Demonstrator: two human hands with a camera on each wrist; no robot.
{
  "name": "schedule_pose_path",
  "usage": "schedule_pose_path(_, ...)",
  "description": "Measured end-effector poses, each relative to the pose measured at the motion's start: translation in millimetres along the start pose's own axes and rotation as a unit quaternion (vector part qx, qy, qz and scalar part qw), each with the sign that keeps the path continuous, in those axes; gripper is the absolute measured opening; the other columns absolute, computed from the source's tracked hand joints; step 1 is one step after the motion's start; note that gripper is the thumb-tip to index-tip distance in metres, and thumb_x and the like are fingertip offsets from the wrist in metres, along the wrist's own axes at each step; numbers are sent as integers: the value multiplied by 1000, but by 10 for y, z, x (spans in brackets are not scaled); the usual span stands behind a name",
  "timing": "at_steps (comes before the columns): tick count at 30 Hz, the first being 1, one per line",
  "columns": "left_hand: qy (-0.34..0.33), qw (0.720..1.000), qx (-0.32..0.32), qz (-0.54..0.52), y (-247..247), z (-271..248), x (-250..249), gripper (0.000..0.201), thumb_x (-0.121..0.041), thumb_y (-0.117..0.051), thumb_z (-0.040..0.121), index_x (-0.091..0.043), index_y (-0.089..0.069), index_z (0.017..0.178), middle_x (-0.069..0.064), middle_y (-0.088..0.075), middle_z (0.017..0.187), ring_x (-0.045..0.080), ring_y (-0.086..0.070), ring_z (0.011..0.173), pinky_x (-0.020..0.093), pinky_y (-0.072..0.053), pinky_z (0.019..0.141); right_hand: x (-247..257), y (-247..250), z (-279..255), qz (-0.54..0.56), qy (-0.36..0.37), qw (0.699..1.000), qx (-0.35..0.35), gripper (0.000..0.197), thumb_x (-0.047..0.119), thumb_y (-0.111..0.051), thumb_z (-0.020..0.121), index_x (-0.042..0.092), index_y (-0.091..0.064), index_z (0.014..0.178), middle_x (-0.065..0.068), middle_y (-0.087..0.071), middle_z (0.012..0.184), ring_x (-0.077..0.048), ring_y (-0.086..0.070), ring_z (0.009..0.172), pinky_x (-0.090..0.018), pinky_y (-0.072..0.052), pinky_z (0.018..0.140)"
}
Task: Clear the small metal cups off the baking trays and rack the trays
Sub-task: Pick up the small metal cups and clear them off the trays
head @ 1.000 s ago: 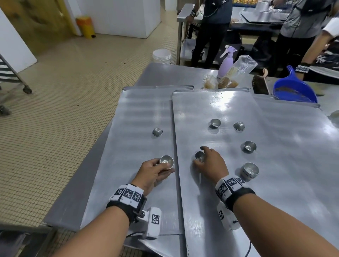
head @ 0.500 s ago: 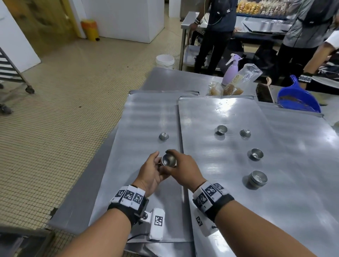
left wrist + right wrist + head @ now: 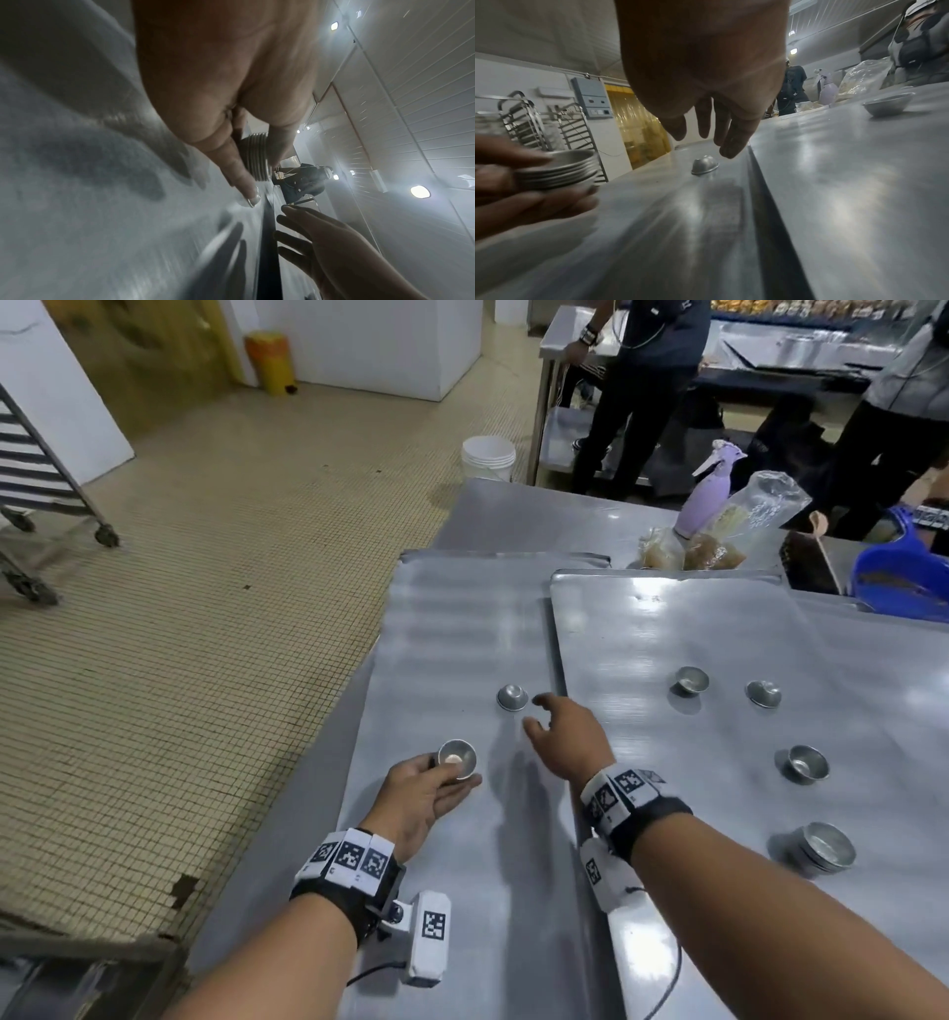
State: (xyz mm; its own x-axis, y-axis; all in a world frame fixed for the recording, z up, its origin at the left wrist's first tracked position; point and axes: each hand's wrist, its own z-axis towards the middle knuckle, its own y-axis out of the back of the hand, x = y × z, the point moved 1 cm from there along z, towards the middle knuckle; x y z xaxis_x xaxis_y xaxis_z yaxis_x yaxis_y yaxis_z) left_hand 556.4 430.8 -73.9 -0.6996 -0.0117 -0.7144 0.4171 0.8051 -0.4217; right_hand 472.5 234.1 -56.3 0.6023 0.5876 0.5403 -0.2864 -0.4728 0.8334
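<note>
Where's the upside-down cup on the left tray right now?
In the head view the upside-down cup sits on the left tray near its right edge, just beyond the right hand.

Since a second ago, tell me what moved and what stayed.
The right hand picked a cup off the right tray, nested it into the stack of cups that the left hand holds, let go, and now reaches open toward the upside-down cup on the left tray. The four lots of cups on the right tray stayed put.
</note>
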Motion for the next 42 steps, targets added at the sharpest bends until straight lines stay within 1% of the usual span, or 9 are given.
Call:
schedule_pose_path(6, -4, 1000, 0, 28, 166, 103, -92, 22, 2, -65, 92, 10, -62, 112, 20, -71, 105, 32, -74, 99, 25, -60, 77, 101, -97, 565, -52, -7, 996, 71, 57, 37, -47, 99, 16, -36, 150, -15, -45, 148, -33, -46, 133, -40, -40, 108)
schedule_pose_path(9, -4, 999, 8, 38, 220, 122, -134, 17, 2, -66, 91, 5, -65, 108, 17, -73, 102, 32, -74, 99, 25, -60, 80, 95, -227, 718, -97, -14, 989, 108, 55, 31, -49, 95, 18, -39, 147, -16, -47, 143, -36, -50, 127, -40, -43, 104)
schedule_pose_path(12, -3, 999, 12, 37, 274, 140, -158, 20, 1, -67, 91, 5, -64, 110, 17, -73, 104, 33, -74, 101, 27, -60, 83, 59, -324, 743, -105, -18, 991, 87, 42, 26, -54, 93, 15, -52, 133, -14, -49, 136, -36, -54, 117, -39, -46, 99)
schedule_pose_path(17, 1, 999, 14, 37, 317, 150, -150, 23, 0, -69, 90, 5, -64, 112, 18, -73, 106, 34, -73, 102, 31, -59, 88, 86, -401, 666, -62, -7, 998, 30, 33, 32, -48, 98, 12, -50, 124, -17, -58, 123, -38, -56, 109, -38, -44, 87)
schedule_pose_path(20, 5, 999, 20, 34, 304, 151, -131, 25, 0, -69, 90, 6, -64, 113, 18, -72, 107, 35, -73, 102, 33, -58, 92, 103, -422, 585, -60, -1, 997, 43, 42, 29, -47, 99, 10, -46, 136, -19, -52, 129, -41, -55, 113, -39, -43, 91)
schedule_pose_path(24, 3, 999, 24, 28, 288, 128, -135, 24, 2, -67, 90, 7, -63, 113, 19, -72, 106, 35, -73, 102, 34, -58, 93, 60, -489, 486, -64, 1, 997, 44, 28, 24, -47, 97, 7, -58, 117, -16, -48, 127, -39, -57, 104, -37, -44, 89)
schedule_pose_path(32, -5, 999, 21, 24, 294, 54, -135, 28, 2, -68, 90, 9, -62, 116, 20, -71, 108, 35, -73, 102, 31, -60, 88, 125, -429, 301, 24, 17, 999, 29, 47, 22, -54, 93, 17, -43, 139, -13, -46, 136, -36, -60, 108, -43, -48, 95)
schedule_pose_path(37, -1, 1000, 19, 24, 289, 24, -119, 27, 2, -67, 90, 9, -62, 116, 19, -71, 107, 35, -73, 102, 30, -60, 87, 96, -426, 167, -15, 20, 999, 39, 19, 24, -59, 89, 17, -62, 106, -5, -52, 119, -30, -62, 96, -32, -47, 86)
schedule_pose_path(42, 4, 999, 22, 25, 290, -11, -82, 28, 3, -67, 90, 11, -61, 116, 21, -69, 109, 36, -73, 102, 33, -59, 89, 41, -437, 83, -38, 33, 998, 49, 14, 26, -60, 82, 22, -58, 96, -4, -61, 105, -24, -60, 99, -27, -39, 77)
